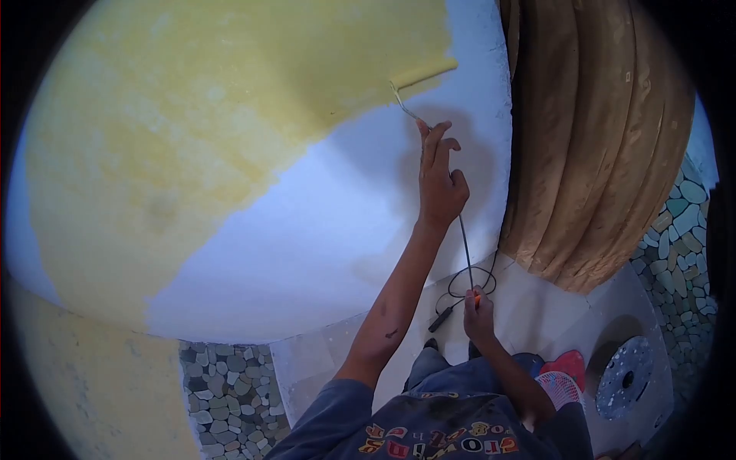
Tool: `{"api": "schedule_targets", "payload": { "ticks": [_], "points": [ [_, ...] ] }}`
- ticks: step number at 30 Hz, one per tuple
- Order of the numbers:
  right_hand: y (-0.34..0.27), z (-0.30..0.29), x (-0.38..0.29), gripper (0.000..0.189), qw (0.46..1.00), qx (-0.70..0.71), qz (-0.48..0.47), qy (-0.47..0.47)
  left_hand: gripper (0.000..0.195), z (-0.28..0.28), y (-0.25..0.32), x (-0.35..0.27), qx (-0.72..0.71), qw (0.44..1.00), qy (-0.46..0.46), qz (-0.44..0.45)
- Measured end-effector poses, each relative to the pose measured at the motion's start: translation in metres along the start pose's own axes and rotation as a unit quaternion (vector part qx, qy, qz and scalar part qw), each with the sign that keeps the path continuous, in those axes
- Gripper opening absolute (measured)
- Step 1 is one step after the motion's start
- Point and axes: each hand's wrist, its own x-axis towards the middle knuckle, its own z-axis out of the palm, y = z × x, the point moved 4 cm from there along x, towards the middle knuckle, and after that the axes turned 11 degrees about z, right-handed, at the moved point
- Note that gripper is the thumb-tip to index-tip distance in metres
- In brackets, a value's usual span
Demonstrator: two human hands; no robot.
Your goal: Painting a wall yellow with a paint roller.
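A paint roller [425, 73] with a yellow-coated sleeve lies against a wall [345, 213] that is yellow in the upper left and white below. Its bent metal frame runs down into a long thin rod. My left hand [443, 184], arm stretched up, is at the rod just below the bend; its fingers are partly spread and the rod passes behind the palm. Lower down, my right hand [479, 316] is closed around the rod's orange handle, most of which the fingers hide. The roller sleeve sits along the border between yellow and white.
To the right stands a brown, ridged, trunk-like column [592, 144]. A black cable [451, 290] with a dark end piece lies on the pale floor near my feet. A paint-spattered round disc [625, 376], a white mesh basket [558, 386] and a red object [566, 365] are at lower right.
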Motion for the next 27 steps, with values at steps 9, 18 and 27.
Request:
{"api": "schedule_targets", "payload": {
  "ticks": [9, 18, 27],
  "points": [
    [0.005, 0.014, -0.013, 0.034, 0.999, 0.035, -0.015, 0.009, 0.040, -0.002, -0.002, -0.005, -0.040, 0.999, -0.024, -0.007],
    [-0.018, -0.002, 0.004, 0.031, 0.999, 0.026, -0.006, 0.025, 0.037, 0.000, 0.001, 0.017, -0.017, 1.000, 0.009, 0.018],
    [0.016, -0.026, 0.003, 0.031, 1.000, 0.004, 0.008, 0.011, 0.039, 0.016, 0.010, 0.013, -0.034, 0.999, 0.019, -0.003]
  ]
}}
